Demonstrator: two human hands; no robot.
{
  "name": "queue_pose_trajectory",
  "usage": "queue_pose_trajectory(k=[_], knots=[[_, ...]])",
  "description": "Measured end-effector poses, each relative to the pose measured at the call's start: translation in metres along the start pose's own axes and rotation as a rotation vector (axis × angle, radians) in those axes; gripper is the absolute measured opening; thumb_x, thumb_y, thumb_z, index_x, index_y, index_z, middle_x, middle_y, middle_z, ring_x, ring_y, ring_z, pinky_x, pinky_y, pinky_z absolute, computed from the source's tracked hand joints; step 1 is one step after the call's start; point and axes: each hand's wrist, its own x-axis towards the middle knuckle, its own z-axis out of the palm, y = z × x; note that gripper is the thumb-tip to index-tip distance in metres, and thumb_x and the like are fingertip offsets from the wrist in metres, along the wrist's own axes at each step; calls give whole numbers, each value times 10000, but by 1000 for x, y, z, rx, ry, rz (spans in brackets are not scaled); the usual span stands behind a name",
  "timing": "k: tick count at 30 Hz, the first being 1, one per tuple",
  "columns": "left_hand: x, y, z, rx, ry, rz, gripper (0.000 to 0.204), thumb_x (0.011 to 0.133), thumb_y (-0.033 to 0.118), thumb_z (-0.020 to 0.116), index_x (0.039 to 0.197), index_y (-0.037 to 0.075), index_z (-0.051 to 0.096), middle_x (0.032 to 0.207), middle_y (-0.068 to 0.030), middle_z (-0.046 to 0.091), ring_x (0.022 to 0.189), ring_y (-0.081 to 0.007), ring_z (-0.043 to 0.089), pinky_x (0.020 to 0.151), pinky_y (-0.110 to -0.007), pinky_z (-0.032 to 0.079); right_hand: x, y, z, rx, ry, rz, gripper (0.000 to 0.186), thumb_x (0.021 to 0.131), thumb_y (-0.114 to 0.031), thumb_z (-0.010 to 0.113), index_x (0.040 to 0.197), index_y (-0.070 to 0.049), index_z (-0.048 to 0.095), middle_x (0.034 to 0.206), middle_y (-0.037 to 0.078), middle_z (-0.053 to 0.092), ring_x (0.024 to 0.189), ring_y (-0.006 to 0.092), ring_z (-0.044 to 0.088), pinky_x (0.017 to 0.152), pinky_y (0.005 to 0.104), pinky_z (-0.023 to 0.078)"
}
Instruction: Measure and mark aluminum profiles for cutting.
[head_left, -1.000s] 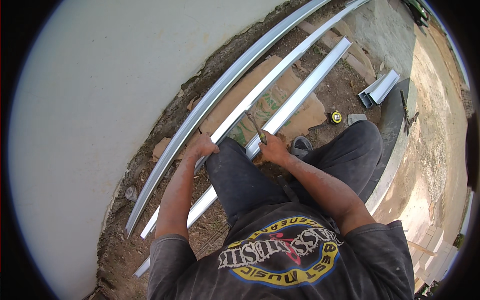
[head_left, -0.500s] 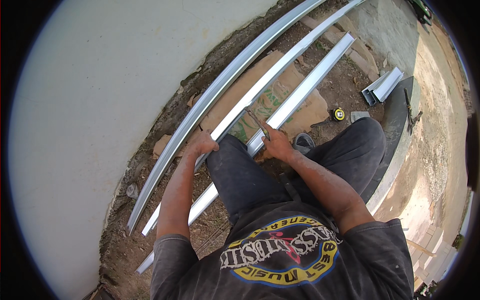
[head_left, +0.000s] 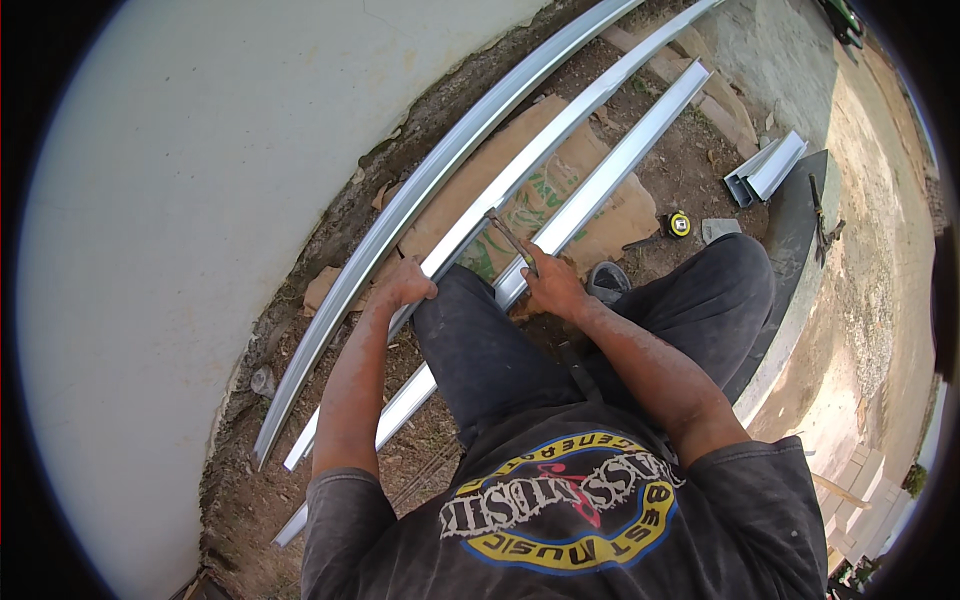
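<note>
My left hand (head_left: 408, 283) is wrapped around the middle metal channel (head_left: 520, 168), a long silvery length beside my left knee. In my closed right hand (head_left: 555, 288) is a slim hammer (head_left: 512, 238). Its small head is at the near side edge of that middle channel; whether it touches cannot be made out. Under my right hand, a shorter metal channel (head_left: 620, 168) runs past and beneath my left leg. A third long channel (head_left: 440, 185) lies on the far left, closest to the wall, with neither hand on it.
A pale wall (head_left: 200, 200) rises on the left. Flattened brown paper sacking (head_left: 625, 215) covers dirt beneath the channels. To the right are a yellow tape measure (head_left: 678, 225), a small grey plate (head_left: 718, 230), short channel offcuts (head_left: 775, 168) and a dark hand tool (head_left: 824, 230) on a concrete ledge.
The hammer's head has shifted slightly left and up against the middle channel's edge. My left hand keeps its hold in the same place.
</note>
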Motion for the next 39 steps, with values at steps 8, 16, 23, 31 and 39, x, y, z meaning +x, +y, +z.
queue_pose_trajectory(k=[8,16,23,31,39], knots=[[-9,23,0,175,9,9,633,632,121,592,1201,-149,526,1103,-365,613,1090,-436,607,924,-404,496,4,-14,-21,-142,-136,189,366,903,-133,569,1164,121,524,933,312,653,961,452,640,841,518,502],[-20,9,45,220,338,-31,491,742,80,514,1180,-142,514,1001,-394,618,1034,-458,624,902,-438,500,24,-65,-91,-237,-601,238,268,805,-69,557,681,159,622,621,292,622,613,392,678,653,452,557],[9,-7,-7,-100,27,17,448,509,197,772,831,-100,684,867,-178,646,831,-254,605,777,-362,474,18,-33,-33,-57,-227,172,374,838,-173,587,1080,111,593,1022,323,633,1012,447,614,892,474,485],[18,-19,-26,-260,-204,-126,485,493,205,777,884,-69,686,954,-200,629,974,-295,582,899,-392,432,2,-35,9,209,-88,161,609,870,-146,581,1423,30,396,1272,306,557,1231,428,506,1045,436,404],[19,-26,-17,-165,-112,-72,379,504,205,743,762,-68,689,767,-156,649,744,-271,601,709,-386,479,9,-53,1,121,-149,137,613,893,-136,547,1469,-57,355,1246,269,582,1196,429,526,1018,476,416]])
